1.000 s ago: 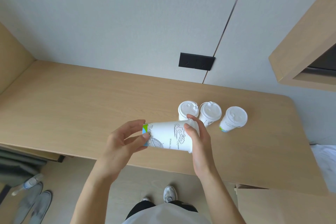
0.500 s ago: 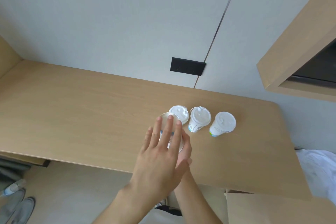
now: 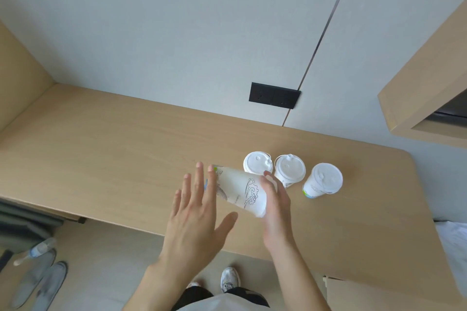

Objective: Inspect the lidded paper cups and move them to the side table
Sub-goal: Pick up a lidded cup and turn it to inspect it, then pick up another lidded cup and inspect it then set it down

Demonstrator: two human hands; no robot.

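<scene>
- Held above the wooden desk point(image 3: 106, 149): one paper cup point(image 3: 240, 190), lying on its side, wider lidded end toward the right hand point(image 3: 276, 206), narrow base with green and blue print toward the left hand point(image 3: 195, 212).
- Right hand clamped around the lidded end, fingers point(image 3: 269, 177) curled over the rim; lid itself hidden behind the palm.
- Left hand flat and spread, fingers apart, gripping nothing; fingertips overlapping the cup's base end, contact impossible to confirm.
- Black line drawing of waves visible on the cup's white side.
- Upright on the desk just behind and to the right: three more lidded cups in a row — left cup point(image 3: 257, 163), middle cup point(image 3: 289, 169), right cup point(image 3: 323, 180).
- Left and middle close together, right one slightly apart.
- Black wall socket panel point(image 3: 274, 95) above the desk.
- Below, on the floor: white sneaker point(image 3: 229, 279), pair of grey slippers point(image 3: 40, 283), plastic bottle point(image 3: 35, 251).
</scene>
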